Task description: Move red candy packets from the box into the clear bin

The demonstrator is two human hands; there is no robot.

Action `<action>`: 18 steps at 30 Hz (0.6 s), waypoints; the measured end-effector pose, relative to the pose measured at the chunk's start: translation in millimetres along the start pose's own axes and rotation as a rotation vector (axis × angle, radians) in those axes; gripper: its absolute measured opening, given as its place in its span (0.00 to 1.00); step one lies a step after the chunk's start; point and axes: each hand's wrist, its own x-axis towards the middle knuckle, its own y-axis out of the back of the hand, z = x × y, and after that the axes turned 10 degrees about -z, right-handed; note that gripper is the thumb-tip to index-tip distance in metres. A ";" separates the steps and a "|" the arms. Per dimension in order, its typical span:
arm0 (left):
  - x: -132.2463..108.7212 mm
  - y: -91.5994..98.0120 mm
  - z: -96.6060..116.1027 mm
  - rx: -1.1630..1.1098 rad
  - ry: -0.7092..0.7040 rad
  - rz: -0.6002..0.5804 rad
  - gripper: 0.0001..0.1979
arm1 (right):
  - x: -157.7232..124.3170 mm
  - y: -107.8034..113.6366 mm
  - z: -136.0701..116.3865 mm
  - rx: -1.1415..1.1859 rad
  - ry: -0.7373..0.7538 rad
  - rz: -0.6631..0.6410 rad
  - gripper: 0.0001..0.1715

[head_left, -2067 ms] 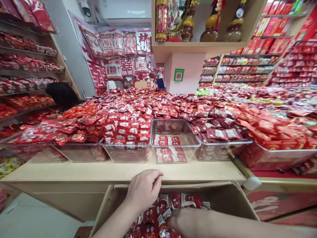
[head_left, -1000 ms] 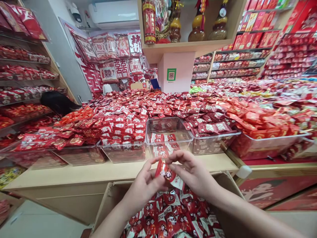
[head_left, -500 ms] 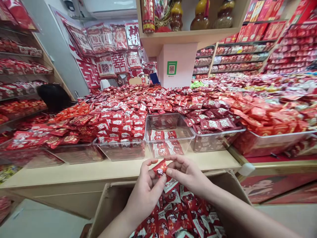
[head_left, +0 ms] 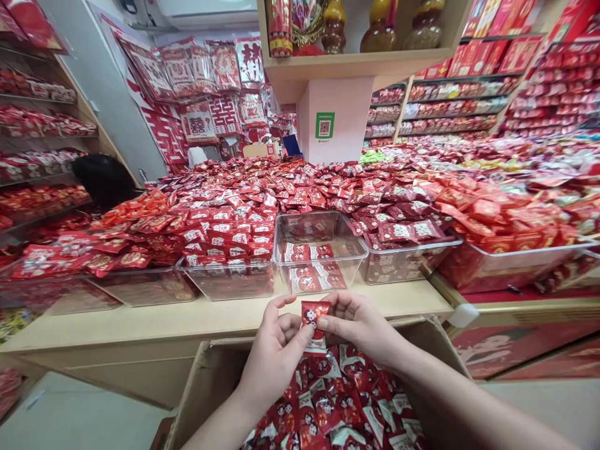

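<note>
A small red candy packet (head_left: 314,314) with a cartoon face is pinched between my left hand (head_left: 276,350) and my right hand (head_left: 359,325), fingers of both closed on it. They hover above an open cardboard box (head_left: 206,381) full of the same red packets (head_left: 337,406). Just beyond, on the wooden counter (head_left: 197,319), stands a clear plastic bin (head_left: 323,250) holding only a few of these packets.
Clear bins (head_left: 225,275) heaped with red sweets line the counter left and right, with a large mound behind. Shelves of red goods (head_left: 42,125) flank both sides. A person's dark hair (head_left: 100,178) shows at the left. A pink pillar (head_left: 335,122) stands behind.
My hands came up out of the box with one packet, met above it, and turned the packet upright between the fingertips. The view tilted slightly down.
</note>
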 end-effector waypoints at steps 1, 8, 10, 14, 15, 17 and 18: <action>0.4 -0.1 -0.6 -0.010 -0.010 0.006 0.17 | 0.1 0.1 0.4 0.008 -0.009 0.013 0.17; 1.3 2.1 -2.1 0.050 -0.004 -0.002 0.13 | -0.7 2.0 3.9 -0.068 0.011 -0.034 0.19; 0.3 2.9 -0.1 0.126 -0.001 -0.005 0.14 | -2.2 0.5 3.8 -0.154 0.044 -0.030 0.16; -1.0 2.0 2.7 0.143 -0.012 0.045 0.16 | -4.4 -3.9 1.5 -0.201 0.041 0.011 0.16; -0.9 1.6 2.9 0.143 -0.015 0.052 0.16 | -4.5 -4.5 1.0 -0.196 0.039 0.016 0.16; -0.6 1.5 3.2 0.164 -0.028 0.056 0.17 | -4.4 -4.7 1.1 -0.208 0.038 0.020 0.17; -0.5 1.8 3.2 0.171 -0.033 0.058 0.17 | -4.3 -4.3 1.8 -0.218 0.039 0.028 0.17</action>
